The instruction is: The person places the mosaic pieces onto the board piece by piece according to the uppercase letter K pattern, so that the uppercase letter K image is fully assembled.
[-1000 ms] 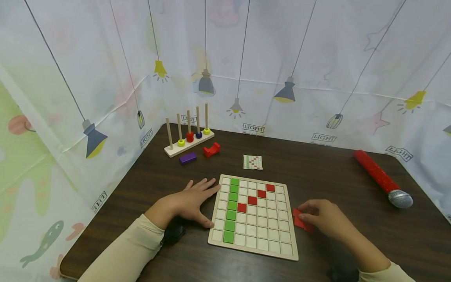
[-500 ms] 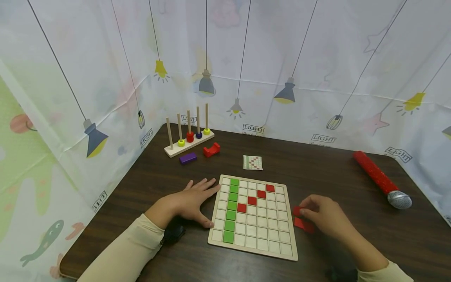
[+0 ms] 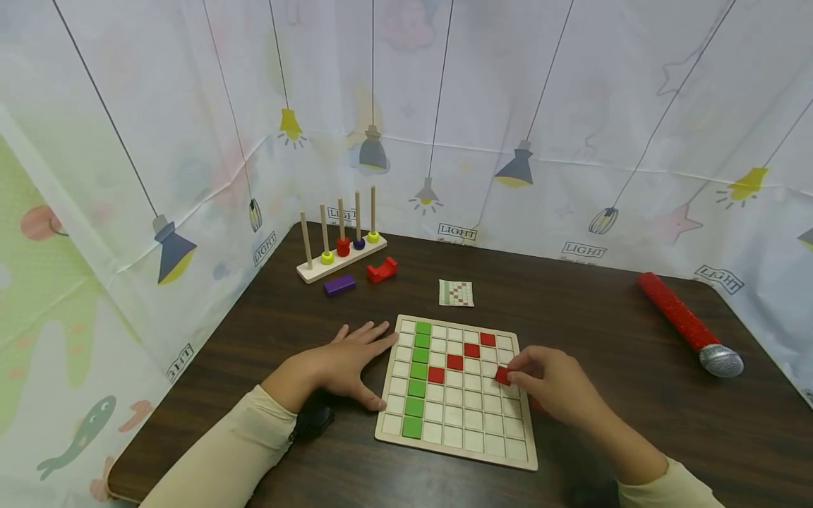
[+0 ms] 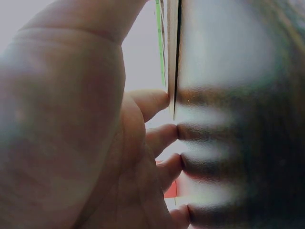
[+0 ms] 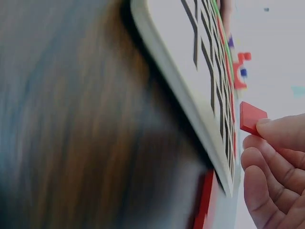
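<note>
My right hand pinches a small red square tile between thumb and fingers, above the right side of the wooden grid board. In the right wrist view the pinched red tile is tilted and clear of the board. My left hand lies on the table with fingers spread, its thumb and index fingertip touching the board's left edge. A column of green tiles fills the board's second column. Several red tiles form a diagonal. More red tiles lie beside the board's right edge, mostly hidden by my right hand.
A small pattern card lies behind the board. Farther back left are a peg stand with coloured beads, a purple block and a red curved block. A red microphone lies at the right.
My right hand has picked up a red tile from beside the board and carried it left over the board. The left hand has stayed in place.
</note>
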`<state>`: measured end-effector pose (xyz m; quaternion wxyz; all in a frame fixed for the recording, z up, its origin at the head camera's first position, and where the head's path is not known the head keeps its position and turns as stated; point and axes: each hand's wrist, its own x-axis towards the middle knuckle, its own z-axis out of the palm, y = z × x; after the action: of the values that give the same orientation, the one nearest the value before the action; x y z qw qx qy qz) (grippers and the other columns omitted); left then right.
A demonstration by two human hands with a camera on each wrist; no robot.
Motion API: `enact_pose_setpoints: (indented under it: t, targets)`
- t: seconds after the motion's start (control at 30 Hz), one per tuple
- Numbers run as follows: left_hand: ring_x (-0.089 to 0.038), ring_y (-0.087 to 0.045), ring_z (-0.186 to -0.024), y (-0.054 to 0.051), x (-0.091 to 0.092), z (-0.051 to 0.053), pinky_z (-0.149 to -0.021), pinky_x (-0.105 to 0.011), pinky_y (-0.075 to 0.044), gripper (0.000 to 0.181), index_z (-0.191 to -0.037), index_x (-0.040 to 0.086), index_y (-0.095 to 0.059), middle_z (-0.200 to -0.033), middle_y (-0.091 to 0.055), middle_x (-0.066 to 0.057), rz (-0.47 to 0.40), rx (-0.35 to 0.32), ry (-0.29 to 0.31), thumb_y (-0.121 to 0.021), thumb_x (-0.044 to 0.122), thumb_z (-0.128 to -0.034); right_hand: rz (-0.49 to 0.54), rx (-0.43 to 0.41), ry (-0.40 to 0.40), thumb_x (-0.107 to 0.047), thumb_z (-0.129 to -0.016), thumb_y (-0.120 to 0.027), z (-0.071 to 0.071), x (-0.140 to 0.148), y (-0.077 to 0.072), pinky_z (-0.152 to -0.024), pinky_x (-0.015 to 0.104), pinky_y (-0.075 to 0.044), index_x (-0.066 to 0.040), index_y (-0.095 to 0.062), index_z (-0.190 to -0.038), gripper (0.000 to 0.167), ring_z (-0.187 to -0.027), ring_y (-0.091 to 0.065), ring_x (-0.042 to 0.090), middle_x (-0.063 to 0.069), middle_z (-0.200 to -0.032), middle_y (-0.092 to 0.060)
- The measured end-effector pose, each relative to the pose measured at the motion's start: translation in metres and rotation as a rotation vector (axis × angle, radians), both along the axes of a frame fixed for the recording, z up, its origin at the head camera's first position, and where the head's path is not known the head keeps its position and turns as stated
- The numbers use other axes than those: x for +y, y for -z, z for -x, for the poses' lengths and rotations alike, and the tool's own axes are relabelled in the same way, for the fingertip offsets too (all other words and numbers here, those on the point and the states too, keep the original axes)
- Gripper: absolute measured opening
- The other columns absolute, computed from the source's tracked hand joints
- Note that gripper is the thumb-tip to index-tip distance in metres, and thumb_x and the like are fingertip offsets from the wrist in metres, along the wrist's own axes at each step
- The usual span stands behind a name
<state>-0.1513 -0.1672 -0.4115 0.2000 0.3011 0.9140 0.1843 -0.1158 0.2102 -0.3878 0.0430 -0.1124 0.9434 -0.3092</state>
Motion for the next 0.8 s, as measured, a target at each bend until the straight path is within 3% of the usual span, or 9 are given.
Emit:
enact_pose_setpoints:
  t: [0.33,0.8]
  targets:
    - [-0.03,0.0,-0.155,0.001,0.0,-0.001,-0.118,-0.061,0.004,0.118,-0.166,0.024,-0.014,-0.171,-0.003,-0.003,-0.008,0.001,0.0,-0.079,0.068,-0.0769,0.048,-0.003,-0.146,-0.011,-0.09,-0.078,-0.003,-0.038,0.004,-0.068,0.029,-0.052,-0.015,-0.072,-0.091,0.007,-0.074,-0.06,0.011,-0.009,-0.083,-0.067]
    - [-0.03,0.0,-0.155,0.001,0.0,0.0,-0.118,-0.061,0.003,0.118,-0.166,0.026,-0.014,-0.171,-0.003,-0.003,0.0,0.013,-0.001,-0.078,0.068,-0.0767,0.1,-0.042,-0.237,-0.012,-0.091,-0.077,-0.009,-0.062,0.007,-0.066,0.028,-0.051,-0.015,-0.07,-0.089,0.009,-0.073,-0.062,0.011,-0.009,-0.08,-0.066]
